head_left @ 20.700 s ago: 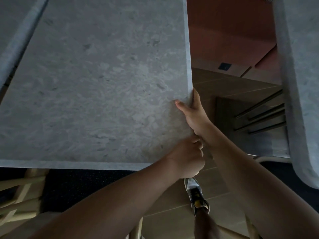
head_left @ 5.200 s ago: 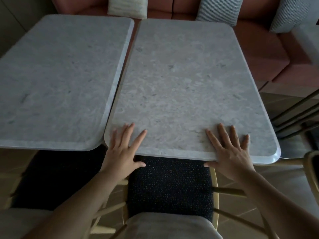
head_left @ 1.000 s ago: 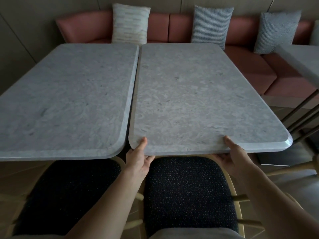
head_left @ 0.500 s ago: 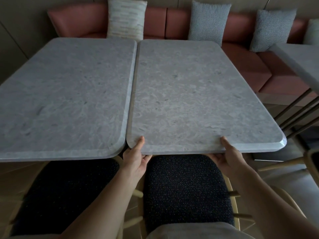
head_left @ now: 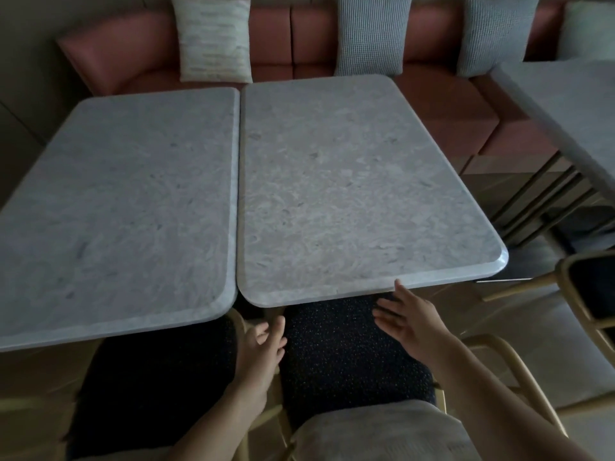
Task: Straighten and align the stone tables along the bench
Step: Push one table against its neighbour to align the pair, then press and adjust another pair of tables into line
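Two grey stone tables stand side by side before a pink bench point(head_left: 442, 94). The left table point(head_left: 126, 201) reaches nearer to me than the right table point(head_left: 352, 188); the right one's far edge lies closer to the bench. Only a thin gap separates them. My left hand point(head_left: 263, 344) hovers below the right table's near left corner, fingers loosely spread, holding nothing. My right hand point(head_left: 406, 321) is open just under the same table's near edge, its thumb tip at the rim.
Two dark-cushioned wooden chairs point(head_left: 339, 354) are tucked under the near edges. Cushions point(head_left: 213, 38) lean on the bench back. A third stone table point(head_left: 565, 108) with metal legs stands at right, and another chair point(head_left: 589, 287) at the right edge.
Both hands have let go of the right table's near edge and drawn back toward me. The right table now sits farther toward the bench than half a second ago.
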Motion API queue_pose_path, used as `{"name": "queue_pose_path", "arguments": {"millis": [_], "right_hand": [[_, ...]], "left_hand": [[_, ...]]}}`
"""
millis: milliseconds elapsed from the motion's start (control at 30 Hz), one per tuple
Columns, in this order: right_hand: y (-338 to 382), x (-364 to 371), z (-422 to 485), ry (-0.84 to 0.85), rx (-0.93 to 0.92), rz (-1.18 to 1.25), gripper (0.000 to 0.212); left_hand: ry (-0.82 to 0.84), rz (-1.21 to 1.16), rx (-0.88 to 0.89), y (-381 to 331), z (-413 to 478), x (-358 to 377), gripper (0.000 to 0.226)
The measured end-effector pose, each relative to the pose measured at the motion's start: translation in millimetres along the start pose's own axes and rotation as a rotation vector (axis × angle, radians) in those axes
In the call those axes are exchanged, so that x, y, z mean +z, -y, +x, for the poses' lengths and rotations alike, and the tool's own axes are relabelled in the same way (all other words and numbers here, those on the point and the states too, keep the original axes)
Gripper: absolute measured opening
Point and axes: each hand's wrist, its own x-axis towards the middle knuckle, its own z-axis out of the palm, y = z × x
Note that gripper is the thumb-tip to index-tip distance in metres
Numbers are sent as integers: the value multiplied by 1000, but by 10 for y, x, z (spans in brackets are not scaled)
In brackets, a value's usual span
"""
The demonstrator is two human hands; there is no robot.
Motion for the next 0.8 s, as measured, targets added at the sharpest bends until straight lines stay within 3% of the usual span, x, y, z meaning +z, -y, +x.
{"name": "queue_pose_path", "arguments": {"millis": [100,233,367,467,633,800], "right_hand": [[36,35,-281,-5,-61,30,57],[199,56,-1069,-3,-477,-127,28],[725,-104,-2197,66,-826,-187,47],[1186,-351,-2949,61,-1022,-210,45],[1808,-1101,-3949,-79,-1255,-208,51],[2060,-2399,-4776,-289,-1412,-174,53]], "left_hand": [[20,16,39,-105,-336,51,56],[83,134,443,-529,-933,148,39],[213,100,752,-1338,-1541,369,38],[333,78,912,-1917,-2038,697,43],[517,92,1095,-2486,-3006,1475,42],[742,60,1227,-2459,-4158,2549,41]]}}
